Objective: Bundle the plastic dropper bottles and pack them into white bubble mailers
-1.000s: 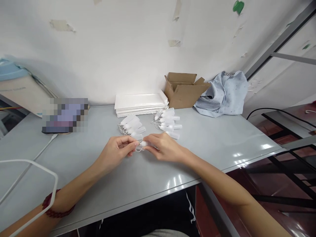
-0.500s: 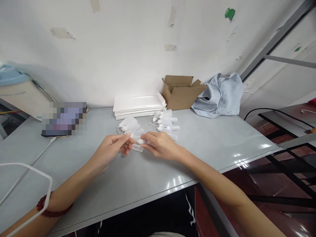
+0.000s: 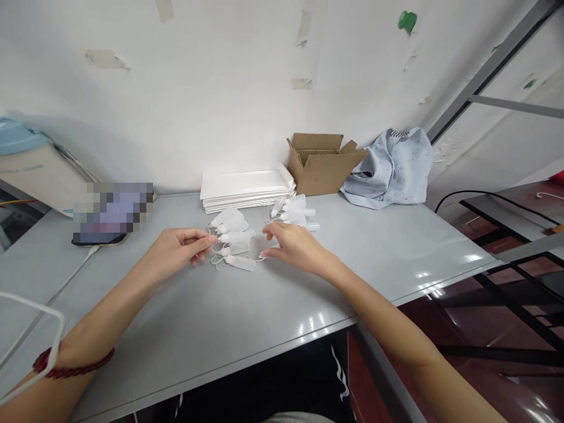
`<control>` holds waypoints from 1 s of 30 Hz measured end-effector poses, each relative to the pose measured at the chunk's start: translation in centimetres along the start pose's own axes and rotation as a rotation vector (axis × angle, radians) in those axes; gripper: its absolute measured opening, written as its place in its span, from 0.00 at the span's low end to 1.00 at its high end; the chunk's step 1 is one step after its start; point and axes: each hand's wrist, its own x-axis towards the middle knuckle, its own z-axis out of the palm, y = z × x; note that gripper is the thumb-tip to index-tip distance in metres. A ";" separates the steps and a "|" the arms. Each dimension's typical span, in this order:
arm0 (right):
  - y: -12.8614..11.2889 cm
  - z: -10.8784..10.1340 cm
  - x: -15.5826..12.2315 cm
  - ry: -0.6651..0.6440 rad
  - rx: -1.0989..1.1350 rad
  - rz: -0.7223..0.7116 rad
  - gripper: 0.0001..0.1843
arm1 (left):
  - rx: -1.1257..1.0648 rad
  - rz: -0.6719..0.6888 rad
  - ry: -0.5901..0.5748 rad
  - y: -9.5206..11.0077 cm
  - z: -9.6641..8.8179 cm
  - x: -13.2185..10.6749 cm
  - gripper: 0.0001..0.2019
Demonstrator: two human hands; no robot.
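Note:
Several small white translucent plastic bottles [image 3: 240, 262] with thin looped cords lie in a fanned row on the grey table. My left hand [image 3: 187, 245] is at the row's left end, thumb and forefinger pressed together beside a bottle's narrow tip; what is between them is hidden. My right hand [image 3: 297, 248] is to the right of the row, thumb and forefinger apart. A short piece of white cord shows by its thumb. Just beyond this hand is a second group of similar bottles [image 3: 296, 204], partly covered by the fingers.
Flat white boxes [image 3: 247, 183] are stacked against the wall. An open cardboard box [image 3: 328, 173] and a light blue cloth bag [image 3: 392, 170] stand to their right. A phone [image 3: 114, 214] with a white cable lies at left. White tubing [image 3: 57, 329] crosses my left forearm.
The bottle that was between both hands now lies at the near end of the row. My left hand has moved left, and my right hand has drawn right and opened.

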 end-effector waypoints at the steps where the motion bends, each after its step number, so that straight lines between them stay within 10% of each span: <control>1: 0.1 0.0 0.0 -0.020 -0.007 -0.024 0.15 | 0.043 -0.006 0.006 -0.2 -0.1 0.1 0.15; 13: -0.1 -0.2 -0.2 -0.084 0.037 -0.086 0.06 | 0.419 0.231 0.251 -0.1 1.1 -0.9 0.16; 30: -1.1 -0.6 -0.3 0.103 0.368 -0.155 0.09 | 0.052 0.200 -0.160 1.1 2.8 -2.3 0.17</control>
